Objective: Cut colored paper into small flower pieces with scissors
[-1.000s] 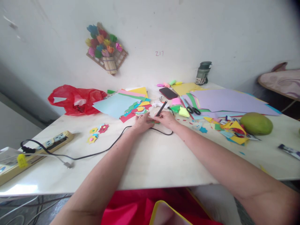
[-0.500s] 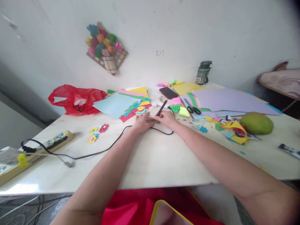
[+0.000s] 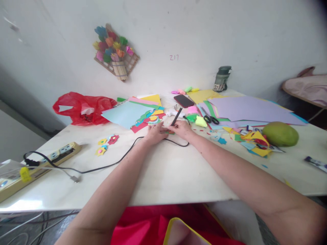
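My right hand is closed round a slim black stick, which leans up and to the right out of its fingers. Close beside it on the left, my left hand lies low at the tabletop, its fingers bent towards the right hand. Between the fingertips a small green and orange piece shows in part; my hands hide the rest, and the left hand's grip on it is unclear. Just behind the hands are coloured paper shapes and a white glue gun.
Black scissors, a phone and paper sheets lie behind. A green mango and scraps are at right. Paper flowers, a black cable and a power strip are at left.
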{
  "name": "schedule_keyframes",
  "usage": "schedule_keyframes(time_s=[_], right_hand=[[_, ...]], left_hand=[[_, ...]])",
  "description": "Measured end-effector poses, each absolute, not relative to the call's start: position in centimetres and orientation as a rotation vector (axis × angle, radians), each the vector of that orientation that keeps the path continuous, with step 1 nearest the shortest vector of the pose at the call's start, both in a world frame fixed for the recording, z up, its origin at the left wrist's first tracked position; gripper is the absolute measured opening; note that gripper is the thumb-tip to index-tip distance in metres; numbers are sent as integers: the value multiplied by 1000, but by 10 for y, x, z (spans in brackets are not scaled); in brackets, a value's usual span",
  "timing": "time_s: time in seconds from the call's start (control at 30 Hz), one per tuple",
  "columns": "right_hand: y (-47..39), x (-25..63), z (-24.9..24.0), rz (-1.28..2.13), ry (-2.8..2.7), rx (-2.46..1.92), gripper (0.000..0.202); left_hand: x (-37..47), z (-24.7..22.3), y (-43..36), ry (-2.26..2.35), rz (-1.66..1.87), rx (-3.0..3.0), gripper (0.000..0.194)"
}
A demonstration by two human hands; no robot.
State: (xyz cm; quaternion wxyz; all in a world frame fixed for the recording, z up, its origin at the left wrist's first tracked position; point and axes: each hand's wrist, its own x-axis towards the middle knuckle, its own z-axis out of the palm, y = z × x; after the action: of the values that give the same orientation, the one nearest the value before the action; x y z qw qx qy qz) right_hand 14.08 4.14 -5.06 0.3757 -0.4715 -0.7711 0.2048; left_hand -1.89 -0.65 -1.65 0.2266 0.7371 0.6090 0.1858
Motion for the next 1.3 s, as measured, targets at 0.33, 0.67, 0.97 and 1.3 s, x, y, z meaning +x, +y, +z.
schedule_keyframes(time_s=[0.33,0.67,0.97,1.3], right_hand=[[42,141,-52,521,-1965,-1180,25],[41,141,-52,532,-1961,-1176,27],[38,141,-49,530,-1956,-1184,24],[41,141,-51,610,-1898,-1163,23]], left_hand=[[-19,-18,-5,1699,515,2034,75],[-19,-17,-6,1690,514,2038,74],[-20,-17,-6,1701,509,2050,74],[-22,-20,-4,1679,500,2071,74]])
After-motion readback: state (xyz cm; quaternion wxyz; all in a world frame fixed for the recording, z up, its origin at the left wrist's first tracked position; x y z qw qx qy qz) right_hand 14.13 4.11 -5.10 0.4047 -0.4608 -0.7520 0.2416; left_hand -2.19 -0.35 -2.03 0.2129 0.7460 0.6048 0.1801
